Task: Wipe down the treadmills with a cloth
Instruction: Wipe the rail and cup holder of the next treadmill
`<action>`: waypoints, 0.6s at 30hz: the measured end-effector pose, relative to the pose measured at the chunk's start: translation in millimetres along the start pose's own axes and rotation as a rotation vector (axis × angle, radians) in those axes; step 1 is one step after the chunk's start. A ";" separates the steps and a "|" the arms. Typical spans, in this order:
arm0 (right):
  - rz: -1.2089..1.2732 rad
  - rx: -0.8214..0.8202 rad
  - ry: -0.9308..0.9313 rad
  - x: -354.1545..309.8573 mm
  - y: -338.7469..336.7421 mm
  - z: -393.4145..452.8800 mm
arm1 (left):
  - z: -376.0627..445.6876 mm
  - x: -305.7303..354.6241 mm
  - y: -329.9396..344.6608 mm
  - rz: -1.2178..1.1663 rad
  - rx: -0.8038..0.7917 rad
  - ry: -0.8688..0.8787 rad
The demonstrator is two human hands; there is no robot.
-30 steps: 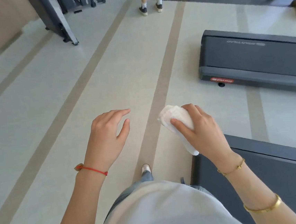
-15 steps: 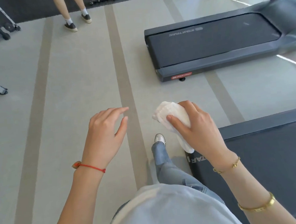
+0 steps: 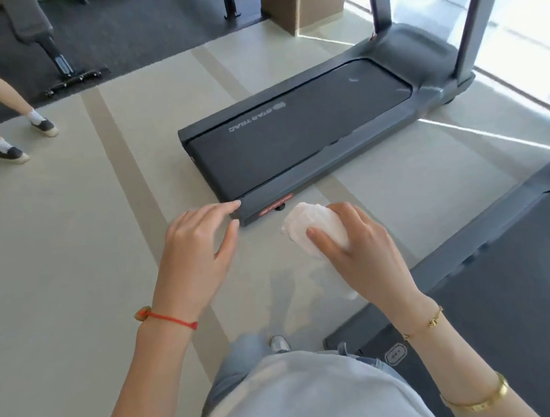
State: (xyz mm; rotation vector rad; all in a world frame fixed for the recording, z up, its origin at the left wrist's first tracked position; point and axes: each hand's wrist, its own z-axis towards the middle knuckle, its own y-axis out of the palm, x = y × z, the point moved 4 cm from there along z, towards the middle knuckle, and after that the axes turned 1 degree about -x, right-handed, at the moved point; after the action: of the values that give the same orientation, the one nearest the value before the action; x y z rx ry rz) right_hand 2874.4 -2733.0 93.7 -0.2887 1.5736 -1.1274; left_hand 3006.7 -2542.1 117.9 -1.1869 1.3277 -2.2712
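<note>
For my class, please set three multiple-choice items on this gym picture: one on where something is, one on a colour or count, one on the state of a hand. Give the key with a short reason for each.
1. Where is the white cloth?
A. In the person's right hand
B. Lying on the floor
C. Draped on a treadmill belt

2. What colour is the cord on the left wrist?
A. Blue
B. Red
C. Green

3. How is the left hand?
A. Gripping the cloth
B. Pressed flat on the belt
C. Open and holding nothing

Key:
1 A: the right hand's fingers curl round the bunched cloth, held in the air above the floor.
2 B: a thin red cord circles the left wrist.
3 C: its fingers are spread and loose, near the end of the far treadmill, with nothing in them.
</note>
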 end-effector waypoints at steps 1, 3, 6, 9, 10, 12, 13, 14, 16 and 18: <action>-0.004 0.021 0.026 3.7 -3.7 15.0 | 22.1 -0.5 5.6 -0.010 -0.025 0.026; -0.006 0.056 0.084 13.5 -10.6 42.8 | 64.3 -1.2 18.8 -0.028 -0.073 0.080; -0.007 0.122 0.155 31.6 -18.5 80.3 | 123.9 -2.2 40.1 -0.046 -0.115 0.159; -0.032 0.171 0.216 52.5 -24.9 119.3 | 183.9 -2.5 66.1 -0.065 -0.159 0.230; -0.039 0.184 0.241 59.7 -27.8 132.8 | 203.5 -1.4 75.1 -0.074 -0.175 0.251; -0.041 0.220 0.284 73.9 -35.9 162.6 | 244.8 3.1 92.6 -0.092 -0.194 0.291; -0.037 0.242 0.303 80.9 -40.8 178.0 | 265.9 6.8 101.0 -0.101 -0.204 0.316; -0.035 0.266 0.323 88.0 -46.3 193.5 | 287.2 11.5 109.8 -0.108 -0.215 0.342; -0.037 0.314 0.365 103.2 -59.0 225.2 | 332.4 23.4 128.4 -0.112 -0.242 0.400; -0.035 0.362 0.404 118.9 -71.4 253.7 | 376.9 38.0 148.8 -0.110 -0.282 0.464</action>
State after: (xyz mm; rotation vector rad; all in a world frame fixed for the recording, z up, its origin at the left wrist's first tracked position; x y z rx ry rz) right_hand 3025.3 -2979.6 94.6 0.1653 1.6715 -1.5398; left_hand 3240.6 -2875.1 110.8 -0.8494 1.8378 -2.6111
